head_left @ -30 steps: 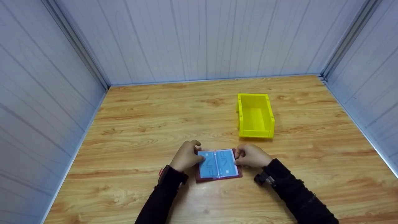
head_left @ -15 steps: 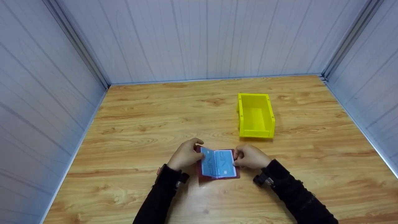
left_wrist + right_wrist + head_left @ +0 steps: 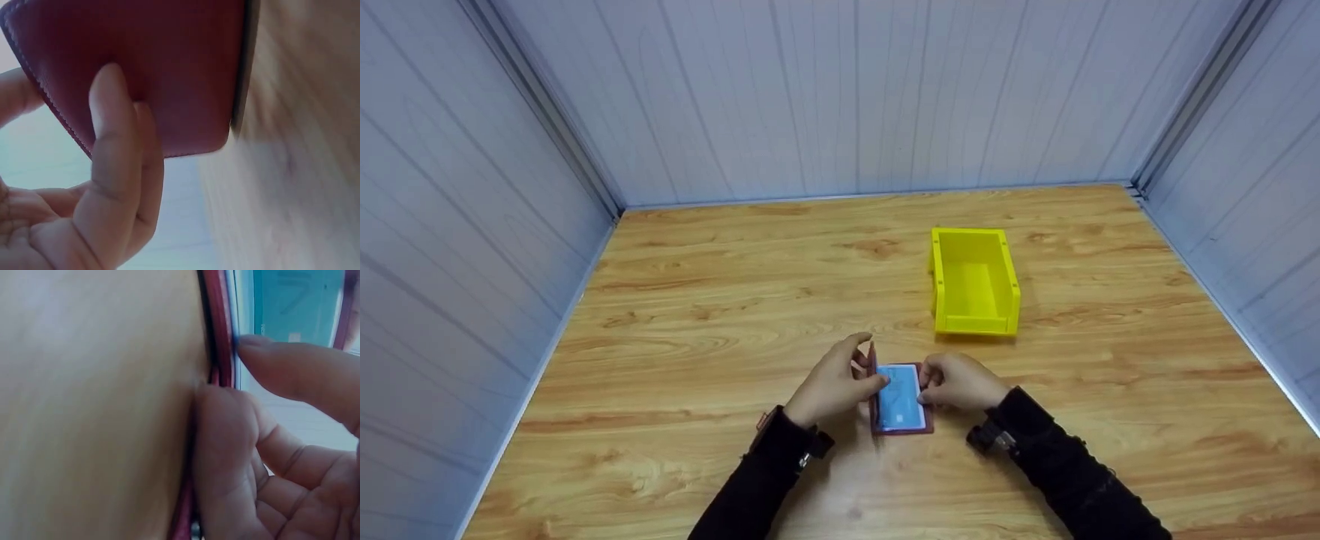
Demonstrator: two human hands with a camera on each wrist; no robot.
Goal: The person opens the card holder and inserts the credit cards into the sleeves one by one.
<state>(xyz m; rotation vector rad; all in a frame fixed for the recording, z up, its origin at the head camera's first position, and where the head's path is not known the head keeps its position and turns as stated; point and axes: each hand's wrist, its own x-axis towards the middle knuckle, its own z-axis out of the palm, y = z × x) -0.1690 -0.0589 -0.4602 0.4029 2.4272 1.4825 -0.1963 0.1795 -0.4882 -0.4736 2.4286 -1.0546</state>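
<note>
A dark red card holder [image 3: 185, 67] with pale stitching lies half folded on the table, its left cover raised upright. Inside, a blue card [image 3: 901, 401] shows in a clear sleeve on the right side. My left hand [image 3: 836, 382] pinches the raised cover, thumb on the inner side and fingers against the outer leather, as the left wrist view shows. The right hand [image 3: 964, 381] pinches the right edge of the card holder between thumb and curled fingers; in the right wrist view its thumb [image 3: 292, 368] lies over the inner side.
Beyond the hands, toward the back right, stands a yellow open-front bin [image 3: 975, 281] on the wood-grain table [image 3: 720, 285]. White panel walls [image 3: 825, 97] enclose the table at the back and both sides.
The left hand has swung the left cover of the card holder up and rightward from lying flat to upright, hiding the left card. The right hand stays at the right edge.
</note>
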